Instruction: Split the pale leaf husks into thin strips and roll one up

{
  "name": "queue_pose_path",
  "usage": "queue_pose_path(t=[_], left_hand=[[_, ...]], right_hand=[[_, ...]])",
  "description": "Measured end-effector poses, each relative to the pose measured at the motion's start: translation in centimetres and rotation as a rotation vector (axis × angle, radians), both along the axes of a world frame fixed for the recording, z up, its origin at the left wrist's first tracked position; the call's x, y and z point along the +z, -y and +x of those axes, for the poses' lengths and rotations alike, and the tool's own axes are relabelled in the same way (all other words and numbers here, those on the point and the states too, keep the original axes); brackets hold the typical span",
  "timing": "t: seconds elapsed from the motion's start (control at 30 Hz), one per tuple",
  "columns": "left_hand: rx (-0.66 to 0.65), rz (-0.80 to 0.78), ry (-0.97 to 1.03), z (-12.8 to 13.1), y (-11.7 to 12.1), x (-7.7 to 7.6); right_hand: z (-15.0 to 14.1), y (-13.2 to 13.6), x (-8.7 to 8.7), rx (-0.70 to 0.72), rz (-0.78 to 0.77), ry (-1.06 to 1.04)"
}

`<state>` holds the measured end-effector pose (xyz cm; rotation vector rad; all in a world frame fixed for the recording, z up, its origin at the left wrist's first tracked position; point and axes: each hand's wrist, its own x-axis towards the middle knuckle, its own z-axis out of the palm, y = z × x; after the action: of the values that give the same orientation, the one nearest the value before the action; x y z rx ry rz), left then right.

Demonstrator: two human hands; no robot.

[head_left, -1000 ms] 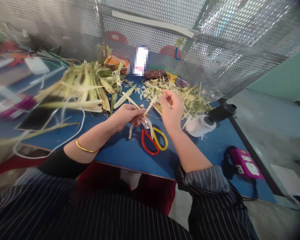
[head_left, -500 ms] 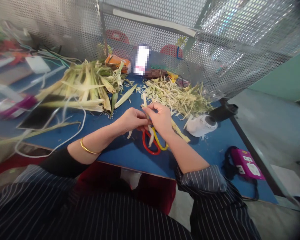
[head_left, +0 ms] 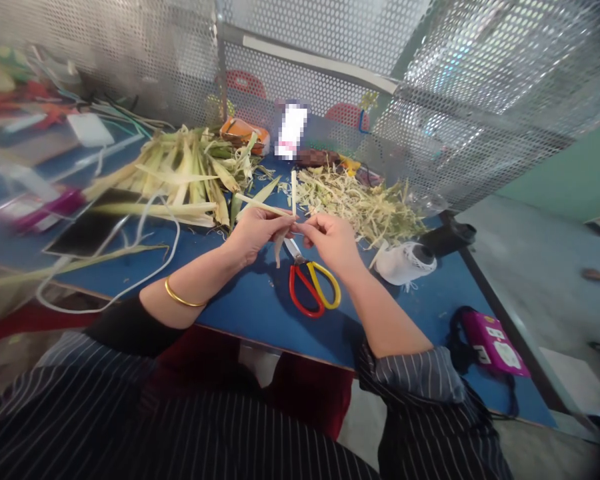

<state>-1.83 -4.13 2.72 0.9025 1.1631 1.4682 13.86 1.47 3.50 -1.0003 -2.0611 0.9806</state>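
Pale plant-leaf strips (head_left: pixel 294 190) stick up and out to the left from between my fingertips, over the blue table. My left hand (head_left: pixel 257 233) pinches them where they cross, and a short twisted end hangs below it. My right hand (head_left: pixel 330 241) is closed at the fingertips against the same spot; whether it grips a strip or a thin thread is too small to tell. Scissors (head_left: pixel 310 283) with one red and one yellow handle lie just below my hands, their blades partly hidden by the fingers.
Dried leaves (head_left: pixel 180 173) lie in a heap at left, and a pile of shredded strips (head_left: pixel 350 200) at the back right. A white thread spool (head_left: pixel 405 262) lies beside a black cylinder (head_left: pixel 450 233). A purple box (head_left: pixel 497 343), a white cable (head_left: pixel 173 243) and a phone (head_left: pixel 291 130) are also around.
My hands have drawn slightly apart, and a strip now points out to the left. More of the scissors shows below them. The view has shifted a little.
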Motion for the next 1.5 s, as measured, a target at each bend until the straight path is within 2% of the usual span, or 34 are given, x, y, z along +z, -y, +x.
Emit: queue_pose_path(t=[0.07,0.2,0.27,0.33,0.5,0.57,0.7,0.87,0.93,1.07,1.13,1.2,1.3,1.37,1.5], left_hand=[[0.021,-0.017,0.029,0.1,-0.1,-0.1],[0.022,-0.012,0.141,0.1,-0.3,-0.1],[0.039,0.021,0.182,0.1,-0.2,0.0],[0.059,0.04,0.195,0.3,-0.2,0.1],[0.031,0.056,0.19,0.4,-0.2,0.0],[0.042,0.049,0.22,0.2,-0.4,-0.1],[0.105,0.054,0.233,-0.4,-0.7,-0.1],[0.138,0.028,0.164,-0.6,-0.9,-0.4],[0.148,0.035,0.148,-0.7,-0.9,-0.4],[0.084,0.058,0.113,-0.5,-0.7,-0.4],[0.049,0.068,0.084,-0.3,-0.5,-0.4],[0.014,0.075,0.051,-0.1,-0.4,-0.4],[-0.064,0.045,0.027,0.0,-0.1,-0.2],[-0.111,0.001,0.029,-0.2,0.0,0.3],[-0.179,-0.031,0.066,-1.4,0.1,1.6]], right_hand=[[0.1,0.0,-0.1,-0.009,0.099,0.05],[0.3,0.4,0.0,-0.21,0.596,0.109],[0.1,1.0,0.0,-0.25,0.708,0.1],[-0.4,1.6,-0.3,-0.185,0.592,0.101],[-1.8,2.3,-1.8,0.051,0.005,-0.025],[-2.0,2.4,-2.0,0.06,-0.071,-0.065],[-2.1,2.8,-1.7,0.012,0.043,0.01],[-1.7,3.2,-1.0,0.059,0.033,0.103],[-1.3,3.1,-0.5,0.022,0.083,0.16],[-0.5,2.0,0.3,-0.249,0.515,0.061],[-0.3,1.1,0.2,-0.268,0.635,0.024],[-0.2,0.3,-0.1,-0.155,0.564,0.044],[-0.1,-0.3,-0.6,-0.032,0.334,-0.011],[0.1,-0.6,-0.7,-0.061,0.266,-0.071],[0.9,-1.2,0.1,-0.167,0.328,-0.081]])
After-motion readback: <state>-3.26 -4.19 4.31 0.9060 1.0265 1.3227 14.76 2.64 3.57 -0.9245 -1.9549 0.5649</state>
